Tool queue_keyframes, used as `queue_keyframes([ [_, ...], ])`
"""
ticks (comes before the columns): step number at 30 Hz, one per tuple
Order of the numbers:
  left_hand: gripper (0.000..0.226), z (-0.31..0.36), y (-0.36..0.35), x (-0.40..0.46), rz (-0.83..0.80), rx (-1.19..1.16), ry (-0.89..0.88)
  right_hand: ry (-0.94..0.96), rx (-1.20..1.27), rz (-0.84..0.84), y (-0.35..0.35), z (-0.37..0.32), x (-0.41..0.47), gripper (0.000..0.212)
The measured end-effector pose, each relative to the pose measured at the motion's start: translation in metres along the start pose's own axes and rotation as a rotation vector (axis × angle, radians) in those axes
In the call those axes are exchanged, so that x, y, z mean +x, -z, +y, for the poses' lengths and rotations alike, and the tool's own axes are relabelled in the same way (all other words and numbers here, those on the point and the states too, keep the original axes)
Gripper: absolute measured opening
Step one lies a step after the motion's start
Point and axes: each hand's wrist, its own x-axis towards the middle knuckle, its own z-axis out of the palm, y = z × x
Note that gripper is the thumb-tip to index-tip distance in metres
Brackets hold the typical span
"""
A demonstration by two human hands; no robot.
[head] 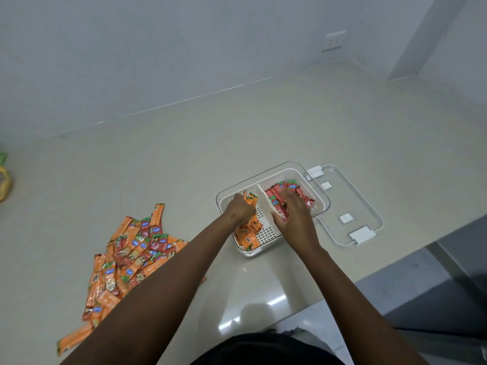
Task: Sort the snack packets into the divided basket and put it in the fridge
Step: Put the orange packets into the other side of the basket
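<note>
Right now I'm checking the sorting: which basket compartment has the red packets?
The right compartment of the basket, under the right hand. The left compartment, where the left hand is, holds orange packets.

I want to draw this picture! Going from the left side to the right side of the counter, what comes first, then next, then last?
Pile of loose packets → left hand over the orange packets → white divider → right hand on the red packets → clear lid.
</note>
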Motion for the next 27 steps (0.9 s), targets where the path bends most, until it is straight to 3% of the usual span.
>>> queue_keyframes([
  [8, 0.068, 0.0, -0.028, 0.019, 0.026, 0.167, 0.078, -0.026, -0.004, -0.043, -0.002, 0.011, -0.001, 0.059],
  [13, 0.061, -0.003, -0.034, 0.019, 0.041, 0.132, 0.07, 0.008, -0.036, -0.045, -0.003, 0.015, -0.003, 0.058],
  [17, 0.05, -0.004, -0.025, 0.008, 0.113, 0.168, -0.078, 0.055, -0.059, -0.022, -0.004, 0.016, -0.003, 0.055],
  [23, 0.025, -0.015, 0.011, -0.038, 0.349, -0.021, -0.352, 0.037, 0.015, 0.027, -0.008, 0.001, -0.003, 0.053],
  [27, 0.02, -0.048, 0.043, -0.067, 0.378, -0.091, -0.409, 0.073, 0.051, -0.001, -0.019, -0.03, -0.007, 0.046],
])
